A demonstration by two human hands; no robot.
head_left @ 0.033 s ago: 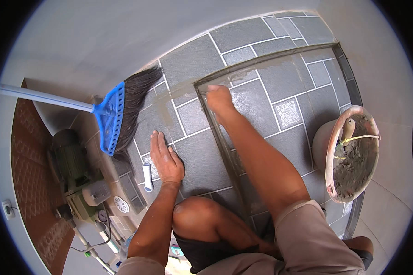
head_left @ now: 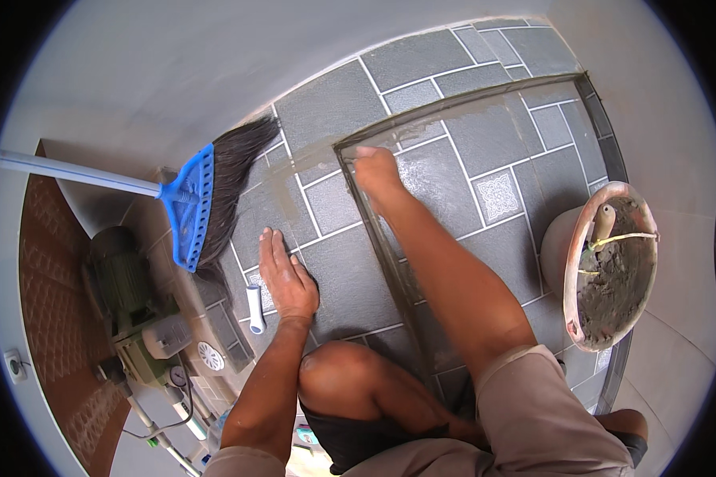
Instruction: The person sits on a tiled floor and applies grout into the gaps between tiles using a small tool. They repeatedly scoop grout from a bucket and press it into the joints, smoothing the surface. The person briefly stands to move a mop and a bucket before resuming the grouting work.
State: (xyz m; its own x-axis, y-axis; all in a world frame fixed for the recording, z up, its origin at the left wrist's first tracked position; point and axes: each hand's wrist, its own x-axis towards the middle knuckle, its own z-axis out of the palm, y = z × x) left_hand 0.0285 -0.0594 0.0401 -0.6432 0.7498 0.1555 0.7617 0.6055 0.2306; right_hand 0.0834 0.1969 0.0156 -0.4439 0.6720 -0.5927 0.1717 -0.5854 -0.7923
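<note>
My left hand lies flat on the grey tiled floor, fingers stretched out and holding nothing. Beside its wrist is a small white handle-shaped object. My right hand is closed, its curled fingers down at the corner where two cement-smeared joints meet. Whatever may be in those fingers is hidden. Smears of wet cement show on the tiles around that corner. To the right stands a bucket of grey cement mix, with a rounded tool handle sticking up out of it.
On the left, a blue broom with dark bristles leans over the tiles. A green motor pump with pipes and a gauge stands further left, near a round white drain cover. A grey wall bounds the far side.
</note>
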